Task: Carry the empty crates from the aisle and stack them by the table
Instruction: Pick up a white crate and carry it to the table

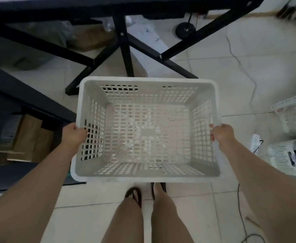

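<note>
An empty white perforated plastic crate (pixel 147 130) is held level between the two hands, above the pale tiled floor (pixel 248 71) and just in front of the person's legs. The left hand (pixel 74 135) is closed over the rim of the crate's left long side, fingers curled down against the outer lattice wall. The right hand (pixel 221 133) is closed the same way over the right rim, directly across from the left, fingertips hooked under the lip. Both grips sit slightly nearer the body than the crate's middle.

Judging by the thin lattice walls and open bottom, the crate is likely light and fairly stiff, though the long sides may flex a little if squeezed inward. The smooth plastic could slip in a loose hold, so the rolled rim is the sensible place to grip, with fingers hooked under it as now. It looks robust rather than fragile.

Beyond both hands, past the crate's far edge, stand the black crossed legs of the table (pixel 122 50). Off to the right of the right hand sit other white crates (pixel 290 120), with things in them as far as can be made out
</note>
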The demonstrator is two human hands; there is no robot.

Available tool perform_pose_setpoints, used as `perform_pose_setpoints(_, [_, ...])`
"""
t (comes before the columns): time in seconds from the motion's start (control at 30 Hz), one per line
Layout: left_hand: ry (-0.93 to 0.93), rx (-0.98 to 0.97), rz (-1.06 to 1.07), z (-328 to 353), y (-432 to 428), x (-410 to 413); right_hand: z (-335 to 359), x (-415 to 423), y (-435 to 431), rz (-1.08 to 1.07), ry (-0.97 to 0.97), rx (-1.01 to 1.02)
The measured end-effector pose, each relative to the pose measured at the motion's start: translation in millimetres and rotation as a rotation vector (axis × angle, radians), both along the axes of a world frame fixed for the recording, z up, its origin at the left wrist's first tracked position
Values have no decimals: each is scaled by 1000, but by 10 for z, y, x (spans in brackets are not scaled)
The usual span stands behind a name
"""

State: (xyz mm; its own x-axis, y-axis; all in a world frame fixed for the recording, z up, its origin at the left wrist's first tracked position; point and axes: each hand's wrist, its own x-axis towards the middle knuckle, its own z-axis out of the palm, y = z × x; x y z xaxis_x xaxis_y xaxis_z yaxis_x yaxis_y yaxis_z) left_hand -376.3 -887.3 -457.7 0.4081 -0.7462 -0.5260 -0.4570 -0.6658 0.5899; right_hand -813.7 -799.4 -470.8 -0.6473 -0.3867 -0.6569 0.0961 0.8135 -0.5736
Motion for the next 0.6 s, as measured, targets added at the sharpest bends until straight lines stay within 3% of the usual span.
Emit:
perform_pose_setpoints(0.17, [2, 40, -4, -866, -486, -215, -937, -210, -608, 37, 22, 41])
perform_pose_setpoints(0.43, [-28, 72, -18, -3024, -962, -319, -3112, -345, -1285, 98, 54, 27])
perform_pose_setpoints(0.6, [-20, 33, -33, -4001, -1172, -239, -4021, -307, -1584, 132, 105, 41])
